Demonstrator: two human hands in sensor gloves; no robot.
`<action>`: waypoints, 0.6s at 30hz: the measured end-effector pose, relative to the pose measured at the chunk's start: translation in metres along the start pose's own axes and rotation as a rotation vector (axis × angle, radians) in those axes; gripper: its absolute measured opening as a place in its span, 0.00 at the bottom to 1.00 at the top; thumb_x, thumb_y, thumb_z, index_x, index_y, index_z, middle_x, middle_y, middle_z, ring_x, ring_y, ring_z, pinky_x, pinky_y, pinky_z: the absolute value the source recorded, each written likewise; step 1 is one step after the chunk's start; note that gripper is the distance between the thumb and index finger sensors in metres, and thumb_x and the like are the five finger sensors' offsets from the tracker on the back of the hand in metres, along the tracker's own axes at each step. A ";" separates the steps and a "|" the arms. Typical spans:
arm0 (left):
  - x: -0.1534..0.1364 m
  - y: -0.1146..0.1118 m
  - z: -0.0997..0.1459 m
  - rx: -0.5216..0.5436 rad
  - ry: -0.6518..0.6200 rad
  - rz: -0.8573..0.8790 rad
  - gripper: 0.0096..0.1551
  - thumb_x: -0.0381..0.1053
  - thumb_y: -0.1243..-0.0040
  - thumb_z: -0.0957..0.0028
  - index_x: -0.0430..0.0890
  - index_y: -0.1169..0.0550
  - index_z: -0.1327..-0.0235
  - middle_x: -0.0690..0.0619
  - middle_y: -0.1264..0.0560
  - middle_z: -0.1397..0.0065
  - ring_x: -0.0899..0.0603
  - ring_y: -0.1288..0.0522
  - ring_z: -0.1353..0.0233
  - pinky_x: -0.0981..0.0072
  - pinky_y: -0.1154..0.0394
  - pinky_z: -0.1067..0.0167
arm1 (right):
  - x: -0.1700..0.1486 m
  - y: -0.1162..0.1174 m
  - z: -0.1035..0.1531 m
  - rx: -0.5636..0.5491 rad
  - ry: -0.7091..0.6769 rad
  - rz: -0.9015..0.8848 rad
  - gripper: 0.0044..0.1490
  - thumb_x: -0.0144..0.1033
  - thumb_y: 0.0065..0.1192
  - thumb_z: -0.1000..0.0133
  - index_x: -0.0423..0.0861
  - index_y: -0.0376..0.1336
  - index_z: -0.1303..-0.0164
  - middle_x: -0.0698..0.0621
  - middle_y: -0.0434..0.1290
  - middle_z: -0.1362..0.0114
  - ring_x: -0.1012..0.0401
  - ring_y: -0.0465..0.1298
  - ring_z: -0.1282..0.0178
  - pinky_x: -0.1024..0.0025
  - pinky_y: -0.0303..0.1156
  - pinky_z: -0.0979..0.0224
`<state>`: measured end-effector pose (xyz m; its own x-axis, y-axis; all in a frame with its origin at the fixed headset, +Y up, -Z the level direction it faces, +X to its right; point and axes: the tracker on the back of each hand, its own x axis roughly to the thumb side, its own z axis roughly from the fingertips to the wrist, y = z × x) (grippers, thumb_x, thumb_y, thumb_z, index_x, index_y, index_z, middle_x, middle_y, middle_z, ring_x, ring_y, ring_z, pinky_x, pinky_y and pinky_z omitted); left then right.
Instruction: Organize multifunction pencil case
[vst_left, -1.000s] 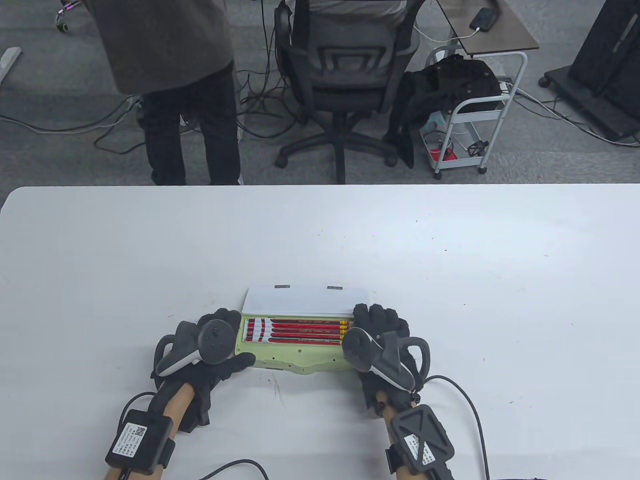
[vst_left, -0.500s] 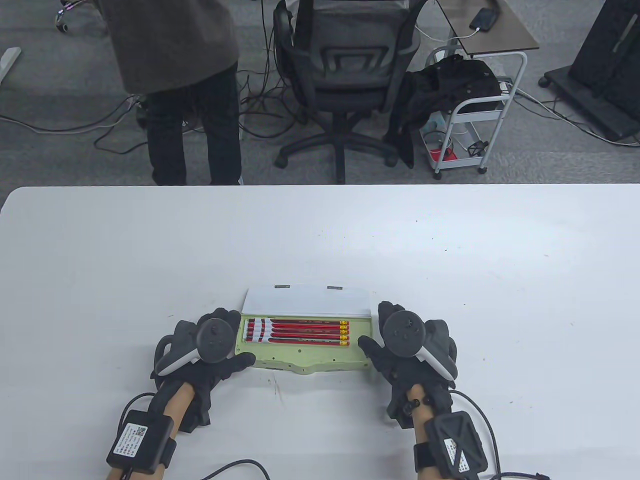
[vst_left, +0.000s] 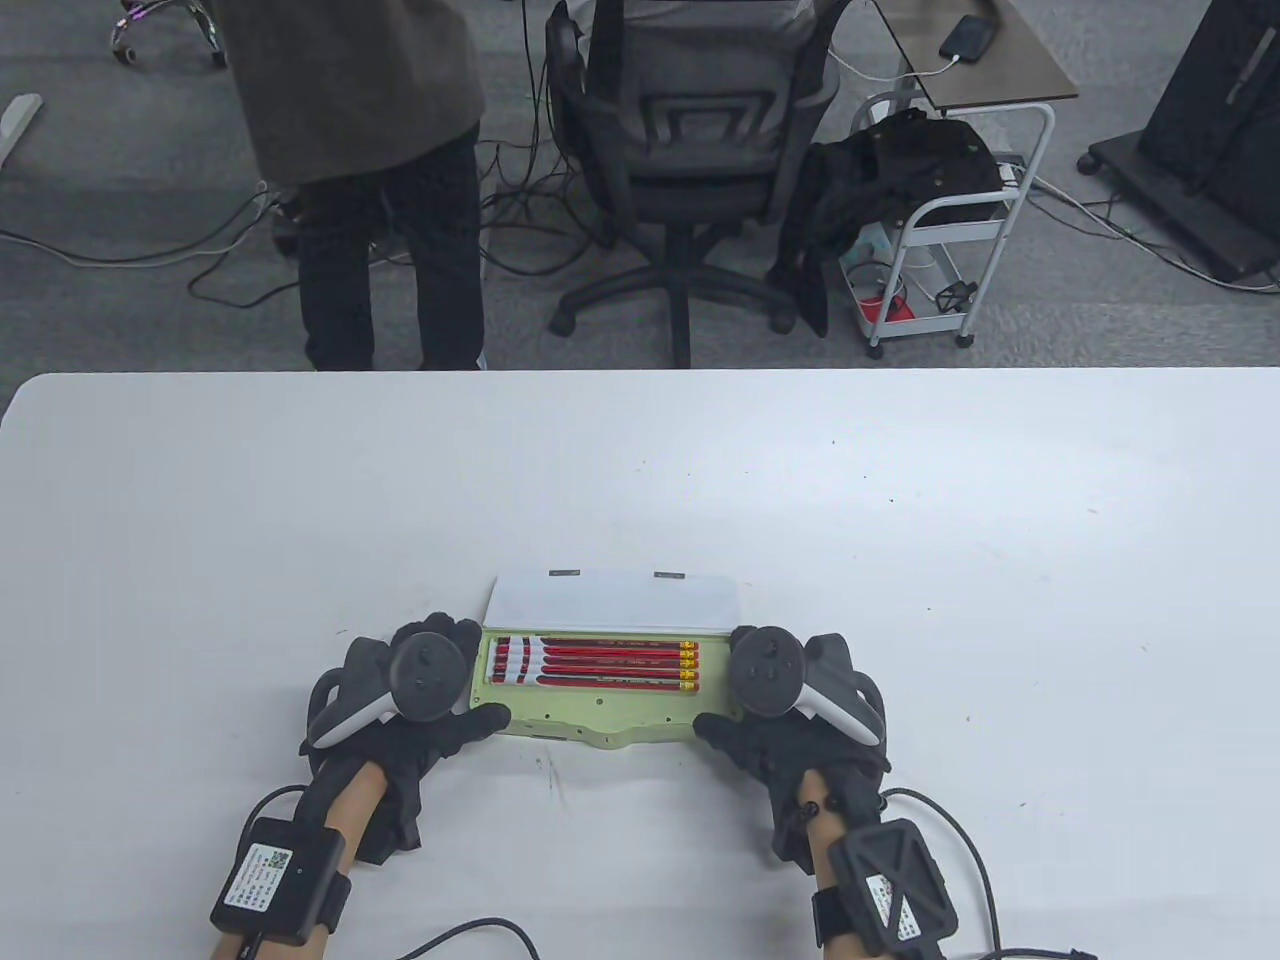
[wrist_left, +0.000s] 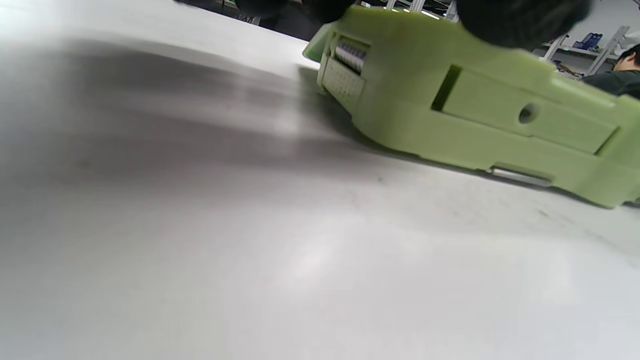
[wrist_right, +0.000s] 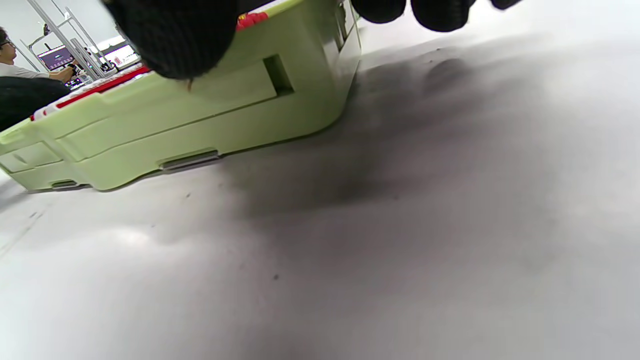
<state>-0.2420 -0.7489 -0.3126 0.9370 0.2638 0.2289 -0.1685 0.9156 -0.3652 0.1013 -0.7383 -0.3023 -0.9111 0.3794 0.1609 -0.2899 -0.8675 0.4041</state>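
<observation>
While the green pencil case (vst_left: 600, 690) lies open near the table's (vst_left: 1000, 560) front edge, roughly at its middle, each end of it is clasped by a gloved hand. The left hand (vst_left: 415, 700) curls round the left end, thumb laid along the front rim; the right hand (vst_left: 790, 700) wraps the right end the same way, thumb on the front rim, fingers hanging past the end wall in the right wrist view. Four red pencils (vst_left: 600, 665) lie side by side in the tray, and the white lid (vst_left: 615, 600) stands propped open along the back.

The likely trouble is in closing or shifting it. If the hands squeeze or tip the case unevenly, the pencils could roll and ride up over one another, and the lid would then jam on them. A thumb left on the front rim could also get pinched or stop the lid from shutting.
</observation>
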 end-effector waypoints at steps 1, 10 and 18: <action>-0.002 0.004 0.000 0.013 0.009 0.029 0.60 0.70 0.51 0.54 0.40 0.51 0.15 0.28 0.56 0.12 0.18 0.56 0.18 0.23 0.52 0.28 | 0.000 0.000 0.001 -0.004 0.005 -0.013 0.62 0.51 0.56 0.42 0.26 0.32 0.18 0.23 0.43 0.18 0.25 0.53 0.21 0.27 0.53 0.25; -0.013 0.041 -0.021 0.098 0.219 0.258 0.53 0.65 0.47 0.48 0.37 0.44 0.16 0.29 0.42 0.14 0.20 0.40 0.21 0.27 0.38 0.30 | -0.001 -0.008 0.006 -0.096 0.036 -0.033 0.58 0.46 0.64 0.44 0.28 0.42 0.18 0.27 0.57 0.20 0.32 0.66 0.24 0.33 0.64 0.26; 0.006 0.057 -0.077 -0.017 0.397 0.219 0.45 0.62 0.44 0.47 0.35 0.32 0.23 0.34 0.20 0.28 0.32 0.16 0.38 0.40 0.20 0.45 | -0.001 -0.008 0.006 -0.102 0.061 -0.048 0.57 0.45 0.66 0.45 0.29 0.44 0.18 0.28 0.61 0.21 0.34 0.69 0.25 0.36 0.67 0.27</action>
<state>-0.2226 -0.7185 -0.4017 0.9251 0.3110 -0.2178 -0.3741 0.8450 -0.3822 0.1061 -0.7296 -0.3007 -0.9109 0.4033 0.0871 -0.3587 -0.8784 0.3158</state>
